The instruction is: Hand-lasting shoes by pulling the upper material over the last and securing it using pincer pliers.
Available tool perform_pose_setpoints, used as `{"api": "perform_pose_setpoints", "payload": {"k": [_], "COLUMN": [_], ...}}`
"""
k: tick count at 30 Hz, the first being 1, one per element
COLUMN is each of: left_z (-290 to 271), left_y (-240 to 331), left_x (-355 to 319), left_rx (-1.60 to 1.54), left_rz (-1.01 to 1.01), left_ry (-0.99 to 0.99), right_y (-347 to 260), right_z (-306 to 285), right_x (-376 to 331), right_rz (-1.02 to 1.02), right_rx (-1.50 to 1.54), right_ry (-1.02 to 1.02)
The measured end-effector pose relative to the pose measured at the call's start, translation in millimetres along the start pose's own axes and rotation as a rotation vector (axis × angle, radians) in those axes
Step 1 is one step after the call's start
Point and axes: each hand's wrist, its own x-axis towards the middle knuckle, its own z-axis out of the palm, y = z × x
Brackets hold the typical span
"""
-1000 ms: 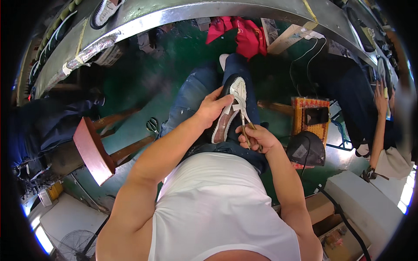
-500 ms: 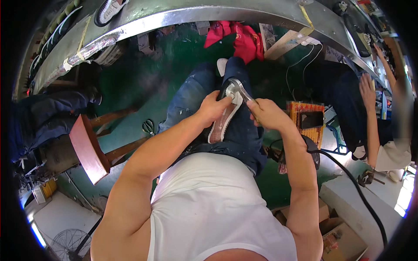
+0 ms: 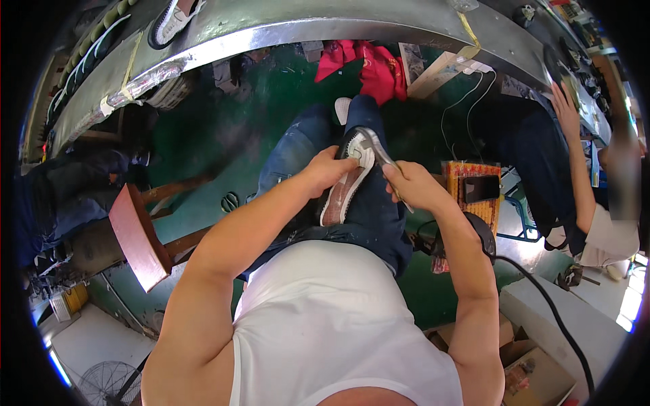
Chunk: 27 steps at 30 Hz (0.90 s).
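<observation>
A shoe [image 3: 347, 188] with a white toe, brown inner surface and dark sole edge lies lengthwise on my thigh. My left hand [image 3: 332, 167] grips its left side, thumb pressed over the edge near the toe part. In my right hand [image 3: 414, 183] is a curved-headed steel hand tool [image 3: 381, 152], fingers wrapped round its handle. The tool's head rests against or just above the toe; contact is hard to tell. Its handle end pokes out below my fist. Whether the tool is a hammer or pincers is unclear.
A metal-edged workbench [image 3: 284, 37] curves across the far side, with another shoe [image 3: 175, 24] on it. A wooden stool [image 3: 140, 237] stands left, scissors [image 3: 230, 201] on the floor. At right are a phone [image 3: 481, 189] on a beaded seat [image 3: 452, 177], a black cable [image 3: 548, 291] and a co-worker's arm [image 3: 575, 155].
The tool's head has shifted slightly on the toe and its handle end shows more below my right hand. My left hand still holds the shoe. The co-worker's hand has moved toward the bench.
</observation>
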Motion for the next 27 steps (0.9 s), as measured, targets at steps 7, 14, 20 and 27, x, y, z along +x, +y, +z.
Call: {"api": "perform_pose_setpoints", "payload": {"k": [7, 14, 20, 27], "left_z": [-24, -18, -26, -19], "left_y": [10, -6, -6, -9], "left_x": [21, 26, 18, -2], "left_rx": [0.013, -0.031, -0.082, 0.123], "left_rz": [-0.209, -0.176, -0.13, -0.028], "left_ry": [-0.236, -0.209, -0.206, -0.264], "right_y": [21, -2, 29, 48], "right_z": [14, 53, 68, 81], "right_x": [-44, -44, -20, -56], "right_rz": [-0.058, -0.408, -0.4, -0.258], "right_rx": [-0.159, -0.731, -0.609, -0.504], "right_ry": [-0.214, 0.125, 0.175, 0.24]}}
